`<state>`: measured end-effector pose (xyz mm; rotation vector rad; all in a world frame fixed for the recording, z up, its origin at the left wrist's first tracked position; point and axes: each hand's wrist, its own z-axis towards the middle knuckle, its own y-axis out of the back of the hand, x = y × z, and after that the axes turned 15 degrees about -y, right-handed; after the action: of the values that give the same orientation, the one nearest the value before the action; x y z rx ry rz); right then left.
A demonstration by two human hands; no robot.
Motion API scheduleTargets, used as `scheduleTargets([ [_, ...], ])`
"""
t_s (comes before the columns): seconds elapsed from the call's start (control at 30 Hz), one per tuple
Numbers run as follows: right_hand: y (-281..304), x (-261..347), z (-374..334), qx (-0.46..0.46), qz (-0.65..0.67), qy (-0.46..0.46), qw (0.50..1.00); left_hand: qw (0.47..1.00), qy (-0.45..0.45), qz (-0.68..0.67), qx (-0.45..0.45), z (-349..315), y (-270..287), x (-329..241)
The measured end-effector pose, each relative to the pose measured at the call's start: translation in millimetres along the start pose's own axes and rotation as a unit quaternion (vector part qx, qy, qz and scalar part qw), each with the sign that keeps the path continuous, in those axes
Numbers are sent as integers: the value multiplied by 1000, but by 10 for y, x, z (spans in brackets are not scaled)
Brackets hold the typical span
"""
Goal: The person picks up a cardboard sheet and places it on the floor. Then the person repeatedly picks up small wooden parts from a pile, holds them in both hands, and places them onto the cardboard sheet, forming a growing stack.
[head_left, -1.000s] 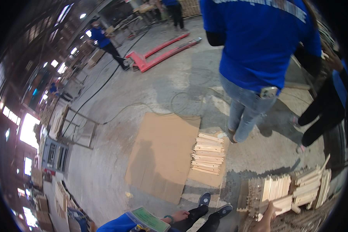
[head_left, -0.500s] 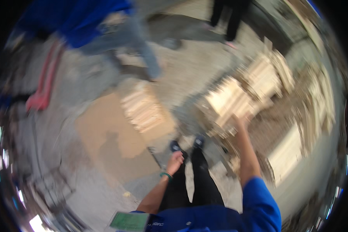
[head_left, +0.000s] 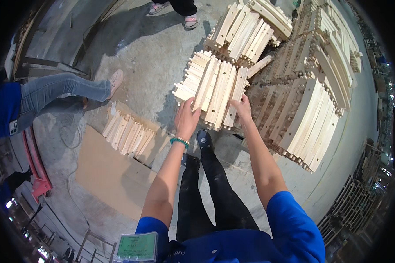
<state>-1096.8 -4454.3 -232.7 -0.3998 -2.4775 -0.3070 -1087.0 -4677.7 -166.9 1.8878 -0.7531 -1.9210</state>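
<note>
Slats (head_left: 222, 87) look light, stiff; grab near ends; your left hand (head_left: 188, 117), right hand (head_left: 242, 108) touch there, can't tell if pinching

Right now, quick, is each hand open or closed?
Left hand: at a long, pale wooden slat; grip unclear.
Right hand: at another such slat; grip unclear.

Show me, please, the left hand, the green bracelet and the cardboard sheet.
Left hand (head_left: 187, 117): head view, back of hand.
Green bracelet (head_left: 180, 140): head view, its beads.
Cardboard sheet (head_left: 102, 168): head view, bare surface.
</note>
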Motion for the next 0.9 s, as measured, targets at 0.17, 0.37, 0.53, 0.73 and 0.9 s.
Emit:
scheduleTargets([
  [0.17,79,-30,-7,104,183,-50,976,995,14,89,41,373,-381,195],
  [0.37,-3,137,-264,135,177,-102,970,925,134,-288,207,577,-490,560],
  [0.53,129,48,-41,91,138,-85,983,944,129,-274,129,561,-820,284],
  [0.73,31,196,-90,189,45,-130,972,852,175,-459,181,523,-648,222],
  [0.9,-3,286,-470,303,93,-134,939,770,256,-572,122,100,-277,243],
])
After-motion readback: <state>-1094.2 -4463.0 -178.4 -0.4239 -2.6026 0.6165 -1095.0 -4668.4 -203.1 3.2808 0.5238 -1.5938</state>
